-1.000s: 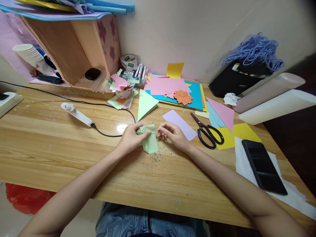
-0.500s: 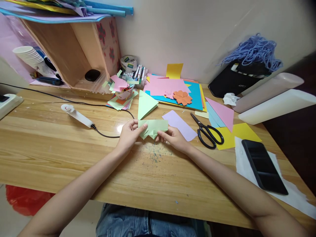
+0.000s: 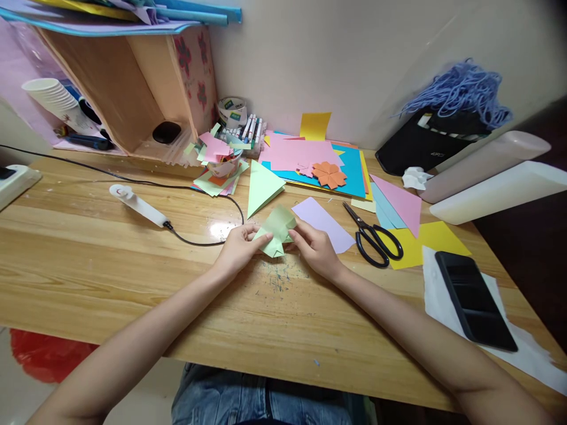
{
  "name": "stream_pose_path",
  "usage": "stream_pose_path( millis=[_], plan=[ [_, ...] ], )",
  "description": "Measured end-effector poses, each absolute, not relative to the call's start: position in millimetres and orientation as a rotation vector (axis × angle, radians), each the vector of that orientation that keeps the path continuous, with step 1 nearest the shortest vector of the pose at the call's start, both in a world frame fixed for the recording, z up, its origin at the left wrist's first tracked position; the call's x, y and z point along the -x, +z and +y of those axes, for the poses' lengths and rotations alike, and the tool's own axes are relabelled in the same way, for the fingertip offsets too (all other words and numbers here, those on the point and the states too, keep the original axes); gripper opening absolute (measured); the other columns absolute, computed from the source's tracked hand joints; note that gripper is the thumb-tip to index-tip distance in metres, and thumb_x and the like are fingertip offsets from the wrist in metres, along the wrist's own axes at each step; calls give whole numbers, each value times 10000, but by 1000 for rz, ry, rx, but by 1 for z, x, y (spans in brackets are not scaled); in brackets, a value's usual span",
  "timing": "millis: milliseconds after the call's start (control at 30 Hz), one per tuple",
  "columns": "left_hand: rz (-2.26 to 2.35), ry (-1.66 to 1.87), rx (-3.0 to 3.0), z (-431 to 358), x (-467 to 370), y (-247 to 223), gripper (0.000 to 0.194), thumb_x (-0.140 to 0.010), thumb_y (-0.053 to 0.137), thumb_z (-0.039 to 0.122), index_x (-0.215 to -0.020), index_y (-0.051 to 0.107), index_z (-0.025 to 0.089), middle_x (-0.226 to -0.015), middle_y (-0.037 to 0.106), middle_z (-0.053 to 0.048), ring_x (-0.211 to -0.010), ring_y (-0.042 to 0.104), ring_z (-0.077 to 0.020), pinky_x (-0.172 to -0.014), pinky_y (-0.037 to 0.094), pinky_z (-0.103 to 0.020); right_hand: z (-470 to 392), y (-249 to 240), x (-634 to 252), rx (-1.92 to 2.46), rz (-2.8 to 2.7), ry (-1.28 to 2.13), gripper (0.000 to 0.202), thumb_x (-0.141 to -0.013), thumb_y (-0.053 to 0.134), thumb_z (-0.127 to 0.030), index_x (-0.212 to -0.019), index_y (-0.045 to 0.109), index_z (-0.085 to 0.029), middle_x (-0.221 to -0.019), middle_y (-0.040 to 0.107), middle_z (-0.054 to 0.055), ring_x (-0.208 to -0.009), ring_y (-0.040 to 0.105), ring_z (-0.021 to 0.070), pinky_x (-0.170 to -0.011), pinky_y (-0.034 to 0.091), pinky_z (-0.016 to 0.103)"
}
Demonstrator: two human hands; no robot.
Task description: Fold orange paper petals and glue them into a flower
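Note:
Between my two hands is a folded sheet of light green paper [image 3: 277, 227], its upper part flat and its lower end creased into small flaps. My left hand [image 3: 241, 248] pinches its left edge, thumb on top and fingers underneath. On the other side, my right hand [image 3: 315, 245] grips the right edge the same way. A larger folded green paper [image 3: 262, 188] lies just beyond my hands. A lilac paper [image 3: 322, 223] lies beside my right hand, and black-handled scissors [image 3: 372, 236] rest farther right.
Coloured sheets [image 3: 287, 154] with an orange paper flower [image 3: 329, 176] lie at the back. A cup of paper scraps [image 3: 221, 159] stands near the pink box [image 3: 201, 88]. A white corded device [image 3: 137, 206] is at left. A phone [image 3: 476, 301] lies on tissue at right.
The green paper has turned and tilted between my hands, now showing more of its face with a corner pointing up. Both hands stay closed on it, and my right hand has shifted slightly.

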State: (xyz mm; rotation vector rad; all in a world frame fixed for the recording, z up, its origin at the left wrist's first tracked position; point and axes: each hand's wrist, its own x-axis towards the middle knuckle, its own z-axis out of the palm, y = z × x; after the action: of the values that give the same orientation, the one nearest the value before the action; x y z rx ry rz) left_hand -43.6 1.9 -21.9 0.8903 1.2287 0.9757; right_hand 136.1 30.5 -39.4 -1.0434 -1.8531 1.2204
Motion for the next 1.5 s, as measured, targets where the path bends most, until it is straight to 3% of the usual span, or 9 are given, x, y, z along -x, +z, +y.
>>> stream_pose_path(
  millis=[167,367,667,1133,1500],
  plan=[
    [1180,947,-870,2,45,-22,303,-651,694,345,-836,628,114,-737,694,-58,-665,645,-150,-722,512,-296,30,-40,-140,958,-2147,799,421,-895,364,-201,-1305,406,-288,-1239,544,25,-1054,563,192,-875,460,341],
    [1170,928,-942,3,49,-21,279,-671,679,314,-878,659,128,-800,700,-62,-713,651,-159,-743,507,-293,34,-41,-143,801,-2276,704,447,-892,343,-148,-1316,388,-284,-1295,493,-5,-1162,488,162,-961,418,339],
    [1125,891,-1026,4,50,-21,377,-681,671,317,-995,644,110,-922,692,-106,-756,655,-174,-755,509,-317,33,-43,-142,834,-2330,542,462,-864,380,-135,-1307,405,-262,-1206,576,13,-1005,585,158,-840,486,327],
    [1174,861,-1001,5,48,-22,380,-658,692,346,-951,653,107,-847,701,-85,-712,651,-153,-655,533,-254,32,-44,-140,929,-2378,508,457,-862,365,-133,-1308,415,-220,-925,632,57,-788,574,169,-704,488,307],
    [1198,842,-1019,5,47,-19,373,-668,675,370,-914,658,90,-797,694,-79,-665,638,-138,-611,541,-244,32,-44,-140,881,-2402,485,443,-866,356,-139,-1296,432,-214,-1068,622,67,-928,577,182,-796,483,332]
  ],
)
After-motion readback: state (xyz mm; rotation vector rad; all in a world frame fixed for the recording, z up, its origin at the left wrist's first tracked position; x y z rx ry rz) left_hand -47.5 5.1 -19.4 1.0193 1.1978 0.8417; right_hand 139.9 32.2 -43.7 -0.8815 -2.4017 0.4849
